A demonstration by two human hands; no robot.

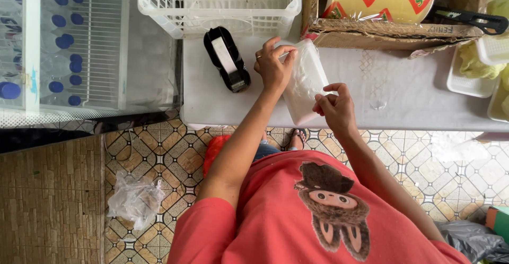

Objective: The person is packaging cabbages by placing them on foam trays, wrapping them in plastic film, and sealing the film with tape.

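A clear plastic bag (304, 83) with white contents lies tilted on the white table (413, 91) near its front edge. My left hand (273, 65) pinches the bag's upper end between fingers and thumb; a ring shows on one finger. My right hand (335, 107) grips the bag's lower right edge. A black tape dispenser (227, 58) with a white roll stands just left of my left hand, apart from it.
A white plastic basket (217, 4) sits at the table's back. A cardboard box (392, 30) holding a yellow packet and a black-handled tool is at back right. White trays with green leaves (474, 70) lie far right. A glass-door cooler with bottles (63, 41) stands left. A crumpled bag (135, 197) lies on the tiled floor.
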